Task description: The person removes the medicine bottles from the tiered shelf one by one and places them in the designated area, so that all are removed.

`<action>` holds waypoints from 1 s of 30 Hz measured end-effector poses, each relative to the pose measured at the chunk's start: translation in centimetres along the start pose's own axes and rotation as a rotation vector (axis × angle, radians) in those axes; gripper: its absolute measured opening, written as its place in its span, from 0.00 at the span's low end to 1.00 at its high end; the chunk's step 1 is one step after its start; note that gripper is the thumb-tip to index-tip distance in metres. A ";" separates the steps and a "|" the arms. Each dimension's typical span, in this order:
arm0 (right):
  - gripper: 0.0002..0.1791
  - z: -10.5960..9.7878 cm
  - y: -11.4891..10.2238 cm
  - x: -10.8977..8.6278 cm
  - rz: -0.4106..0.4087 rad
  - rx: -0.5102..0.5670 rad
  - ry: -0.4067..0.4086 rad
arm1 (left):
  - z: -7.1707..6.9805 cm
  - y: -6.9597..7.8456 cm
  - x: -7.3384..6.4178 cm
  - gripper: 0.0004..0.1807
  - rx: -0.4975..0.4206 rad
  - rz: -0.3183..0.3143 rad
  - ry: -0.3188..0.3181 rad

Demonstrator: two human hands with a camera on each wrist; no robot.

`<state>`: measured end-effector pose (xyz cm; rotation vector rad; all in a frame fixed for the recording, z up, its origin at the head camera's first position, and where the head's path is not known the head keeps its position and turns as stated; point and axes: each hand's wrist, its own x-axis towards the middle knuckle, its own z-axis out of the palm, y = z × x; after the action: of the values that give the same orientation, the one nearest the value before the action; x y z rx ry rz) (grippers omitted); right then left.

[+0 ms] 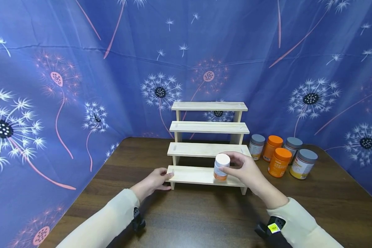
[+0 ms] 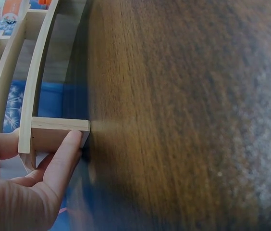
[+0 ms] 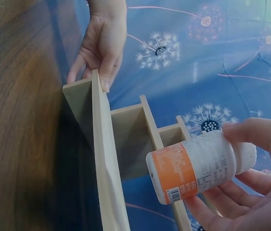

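A pale wooden shelf [image 1: 189,174] with stepped boards stands on the table. At the left end of its lowest board is my left hand [image 1: 155,179]; thumb on top, it grips that end, and in the left wrist view a finger [image 2: 64,161] lies along the side support. My right hand [image 1: 244,167] holds a white pill bottle [image 1: 221,167] with a white cap and an orange lower band. The bottle is over the right half of the lowest board. Fingers and thumb go round its cap end in the right wrist view, where its printed label [image 3: 198,163] shows.
Right of the shelf stand several jars: an orange jar [image 1: 279,163], another orange jar [image 1: 271,148] behind it, and grey-lidded ones such as the white and yellow jar [image 1: 302,165]. A blue dandelion-print cloth [image 1: 127,89] hangs behind the brown wooden table [image 1: 189,220].
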<state>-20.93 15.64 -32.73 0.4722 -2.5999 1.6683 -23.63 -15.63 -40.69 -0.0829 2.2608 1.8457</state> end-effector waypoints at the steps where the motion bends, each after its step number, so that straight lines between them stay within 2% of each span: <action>1: 0.30 -0.2 0.0 -0.1 0.011 -0.006 0.007 | 0.0 0.0 0.0 0.16 0.002 0.004 0.000; 7: 0.30 -1.2 0.5 -0.6 0.051 -0.014 0.047 | -0.1 0.0 0.0 0.16 0.001 -0.001 -0.002; 13: 0.31 -2.8 1.0 -1.0 0.041 -0.058 0.101 | -0.1 -0.1 -0.1 0.16 0.006 0.007 -0.003; 22: 0.32 -5.6 1.5 -2.0 0.055 -0.119 0.108 | -0.1 0.1 -0.2 0.16 0.009 0.018 -0.006; 30: 0.34 -7.4 2.1 -2.1 0.055 -0.127 0.183 | -0.1 0.0 -0.1 0.15 0.006 0.018 -0.008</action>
<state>-20.59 23.51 -31.78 0.2334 -2.5850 1.4711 -23.56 -15.69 -40.68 -0.0542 2.2689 1.8442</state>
